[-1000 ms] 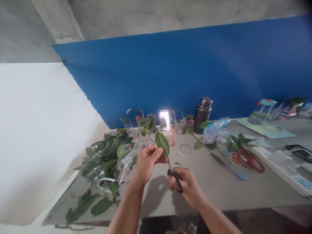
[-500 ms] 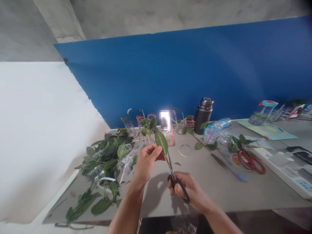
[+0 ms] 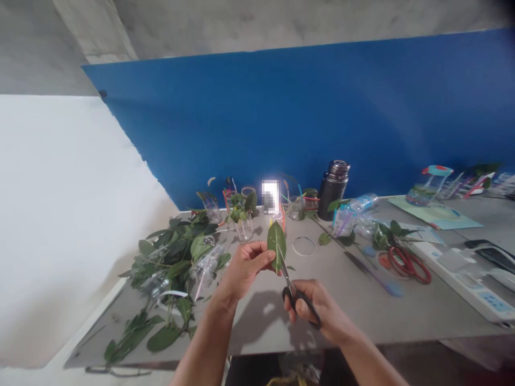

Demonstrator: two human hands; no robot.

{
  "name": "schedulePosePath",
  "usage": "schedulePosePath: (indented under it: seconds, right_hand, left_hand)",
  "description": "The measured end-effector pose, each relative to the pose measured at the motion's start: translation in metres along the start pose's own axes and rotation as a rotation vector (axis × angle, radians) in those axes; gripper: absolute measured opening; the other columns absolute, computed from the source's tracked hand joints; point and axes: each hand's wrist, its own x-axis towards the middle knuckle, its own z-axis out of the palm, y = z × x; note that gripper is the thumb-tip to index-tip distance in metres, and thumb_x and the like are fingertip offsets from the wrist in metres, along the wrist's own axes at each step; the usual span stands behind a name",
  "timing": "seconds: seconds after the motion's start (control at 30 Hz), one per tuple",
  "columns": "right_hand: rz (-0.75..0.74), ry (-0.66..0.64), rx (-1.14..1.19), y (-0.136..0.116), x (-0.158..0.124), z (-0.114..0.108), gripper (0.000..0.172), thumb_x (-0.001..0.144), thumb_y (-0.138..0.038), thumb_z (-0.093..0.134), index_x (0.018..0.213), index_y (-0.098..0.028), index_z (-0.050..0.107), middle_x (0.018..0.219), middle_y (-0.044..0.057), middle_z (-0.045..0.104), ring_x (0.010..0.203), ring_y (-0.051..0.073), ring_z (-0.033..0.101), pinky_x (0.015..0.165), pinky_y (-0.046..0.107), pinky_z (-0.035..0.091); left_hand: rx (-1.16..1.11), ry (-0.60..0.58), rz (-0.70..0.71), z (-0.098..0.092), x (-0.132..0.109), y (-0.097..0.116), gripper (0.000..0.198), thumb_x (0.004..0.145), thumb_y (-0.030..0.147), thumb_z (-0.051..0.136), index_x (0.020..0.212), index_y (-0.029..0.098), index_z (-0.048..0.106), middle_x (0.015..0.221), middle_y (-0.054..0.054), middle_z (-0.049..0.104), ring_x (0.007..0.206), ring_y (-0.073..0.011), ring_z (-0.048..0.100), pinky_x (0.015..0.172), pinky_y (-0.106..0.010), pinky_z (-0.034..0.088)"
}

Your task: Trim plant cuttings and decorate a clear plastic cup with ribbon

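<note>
Between thumb and fingers, my left hand point(image 3: 250, 268) pinches a long green leaf point(image 3: 276, 239) by its lower left edge, held upright above the table. My right hand point(image 3: 316, 308) is closed around the black handles of a pair of scissors point(image 3: 290, 287). Their metal blades reach up to the leaf, and a tip lies over its right half near the midrib. Whether the blades are cutting through, I cannot tell. A small leaf scrap point(image 3: 291, 268) lies on the table behind the scissors.
At the left is a heap of leafy cuttings point(image 3: 173, 252) with clear plastic among it. Cups with straws and sprigs point(image 3: 244, 228) line the back, beside a dark thermos point(image 3: 333, 190). Red-handled scissors point(image 3: 409, 264) and a white power strip point(image 3: 462, 281) are at the right.
The leaf has moved a little right and lower, now standing straighter. The scissors have shifted right, their blade tip moving from the leaf's lower right edge to over its face.
</note>
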Motion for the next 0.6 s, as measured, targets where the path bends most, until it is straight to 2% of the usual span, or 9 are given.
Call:
schedulePosePath:
  seconds: [0.17,0.37,0.6]
  right_hand:
    - [0.011,0.022,0.015,-0.001,0.001,0.003,0.074,0.069,-0.089,0.068,0.072,-0.015,0.062,0.061,0.004,0.061,0.056,0.012,0.048,0.054,0.025,0.035]
    - [0.053,0.103,0.072,-0.001,0.004,0.011,0.068,0.062,-0.083,0.076,0.064,-0.017,0.058,0.053,-0.001,0.052,0.050,0.010,0.041,0.051,0.024,0.034]
    - [0.084,0.215,0.004,-0.004,0.009,0.016,0.064,0.059,-0.076,0.082,0.058,-0.019,0.053,0.053,-0.001,0.051,0.051,0.010,0.040,0.049,0.025,0.032]
  left_hand:
    - [-0.013,-0.015,0.010,0.000,0.000,0.001,0.039,0.072,0.050,0.088,0.069,0.015,0.071,0.064,-0.005,0.069,0.060,-0.0158,0.065,0.066,-0.029,0.053]
    - [-0.064,-0.020,0.031,0.002,0.003,0.001,0.038,0.072,0.047,0.089,0.066,0.015,0.069,0.062,-0.004,0.068,0.058,-0.0146,0.064,0.064,-0.028,0.053]
    - [-0.004,0.020,0.023,0.002,-0.001,-0.004,0.037,0.077,0.050,0.083,0.074,0.015,0.072,0.071,-0.007,0.071,0.063,-0.0166,0.065,0.066,-0.029,0.054]
